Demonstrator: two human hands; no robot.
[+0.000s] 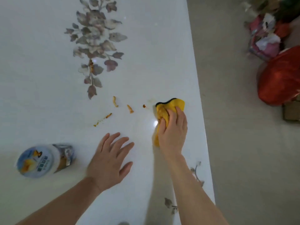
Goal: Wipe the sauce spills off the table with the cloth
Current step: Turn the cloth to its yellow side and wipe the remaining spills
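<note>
My right hand (172, 132) presses a bunched yellow cloth (168, 108) with a black edge onto the white table (48, 62), close to its right edge. Several orange sauce spills (129, 108) lie in a loose line to the left of the cloth, the nearest a small dark spot (144, 106). Another smear (90, 65) sits on the flower print farther back. My left hand (110, 161) rests flat on the table with its fingers spread, holding nothing, in front of the spills.
A round jar with a blue and white lid (43, 159) stands at the near left. The table's right edge (201, 111) runs diagonally, with beige floor beyond it. A red bag (279, 77) and a pile of clutter (266, 34) lie on the floor at the right.
</note>
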